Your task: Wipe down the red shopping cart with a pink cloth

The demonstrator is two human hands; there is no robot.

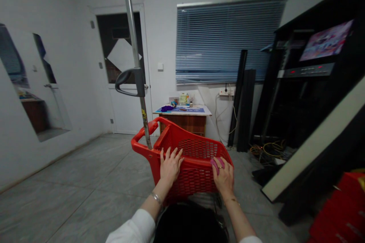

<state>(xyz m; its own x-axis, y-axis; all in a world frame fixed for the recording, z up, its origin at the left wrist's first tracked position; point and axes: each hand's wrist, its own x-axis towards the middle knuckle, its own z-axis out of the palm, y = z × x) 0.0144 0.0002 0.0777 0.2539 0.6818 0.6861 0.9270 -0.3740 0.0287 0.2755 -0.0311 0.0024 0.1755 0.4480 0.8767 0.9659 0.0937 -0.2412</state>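
A red plastic shopping cart [199, 182] with openwork sides stands right in front of me. My left hand [170, 163] rests on its near rim, fingers stretched and spread, holding nothing. At the right end of that rim, my right hand [224, 176] presses a small pink cloth [217, 164] against the cart, its fingers bent over it. Whether the pink piece is a cloth or a sponge is hard to tell. A metal pole [131, 22] with a dark grey grip [131, 82] rises from the handle end of the cart.
Behind the cart, a small wooden cabinet [182, 122] carries bottles and a purple cloth [167, 109]. A white door [125, 110] is at back left. Dark shelving [299, 102], a leaning pale panel [316, 144], loose cables [272, 149] and red boxes [339, 209] line the right.
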